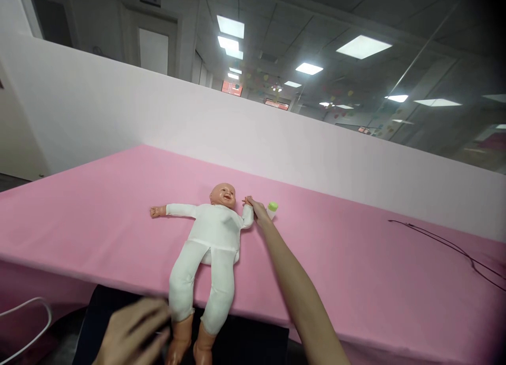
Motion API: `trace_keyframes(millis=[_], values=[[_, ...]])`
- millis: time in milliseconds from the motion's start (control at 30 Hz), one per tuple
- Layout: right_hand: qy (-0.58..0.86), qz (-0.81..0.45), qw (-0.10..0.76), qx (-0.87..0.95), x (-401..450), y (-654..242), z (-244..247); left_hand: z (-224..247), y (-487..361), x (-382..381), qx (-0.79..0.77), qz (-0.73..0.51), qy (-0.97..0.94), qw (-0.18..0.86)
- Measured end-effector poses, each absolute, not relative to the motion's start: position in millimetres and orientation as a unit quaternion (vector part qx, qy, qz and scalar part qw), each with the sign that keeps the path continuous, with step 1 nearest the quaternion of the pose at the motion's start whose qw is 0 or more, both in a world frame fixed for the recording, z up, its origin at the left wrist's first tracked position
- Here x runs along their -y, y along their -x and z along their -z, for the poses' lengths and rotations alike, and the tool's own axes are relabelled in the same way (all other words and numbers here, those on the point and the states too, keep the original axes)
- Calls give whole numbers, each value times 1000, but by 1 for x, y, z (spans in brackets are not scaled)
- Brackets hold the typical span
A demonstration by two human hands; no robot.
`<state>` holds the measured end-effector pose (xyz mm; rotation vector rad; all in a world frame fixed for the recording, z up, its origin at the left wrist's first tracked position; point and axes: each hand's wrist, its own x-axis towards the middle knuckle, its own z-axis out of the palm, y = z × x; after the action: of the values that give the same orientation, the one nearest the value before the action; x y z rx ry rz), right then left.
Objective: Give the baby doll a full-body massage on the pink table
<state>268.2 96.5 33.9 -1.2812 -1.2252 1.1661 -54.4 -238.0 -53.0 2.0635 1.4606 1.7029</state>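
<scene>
A bald baby doll with a white cloth body lies on its back on the pink-covered table, its lower legs over the front edge. My right hand reaches across and is closed around the doll's hand on the right side, with that arm bent upward. Just beyond my fingers is a small container with a green cap, partly hidden by my hand. Low in the picture, my left hand is blurred beside the doll's lower leg, fingers apart. Whether it touches the leg I cannot tell.
Thin dark cables lie on the table's right side. A white cable loops at the lower left. Behind the table runs a white low wall with glass above it. My dark-clothed lap is below the front edge.
</scene>
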Motion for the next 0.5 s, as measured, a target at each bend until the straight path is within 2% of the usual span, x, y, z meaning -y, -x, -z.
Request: trace_keyframes(millis=[33, 133, 300, 400, 500], values=[[523, -484, 480, 512, -93, -269, -37, 43, 64, 219, -475, -546, -690, 1], [523, -492, 442, 538, -80, -271, -44, 9, 91, 145, -627, -421, -654, -50], [537, -474, 418, 559, -60, -278, -48, -16, 124, 42, -753, -175, -634, 4], [537, -466, 414, 568, -51, -283, -47, -13, 143, 16, -742, -154, -651, 52], [536, -459, 418, 572, -42, -287, -41, -13, 159, 7, -729, -209, -643, 104]])
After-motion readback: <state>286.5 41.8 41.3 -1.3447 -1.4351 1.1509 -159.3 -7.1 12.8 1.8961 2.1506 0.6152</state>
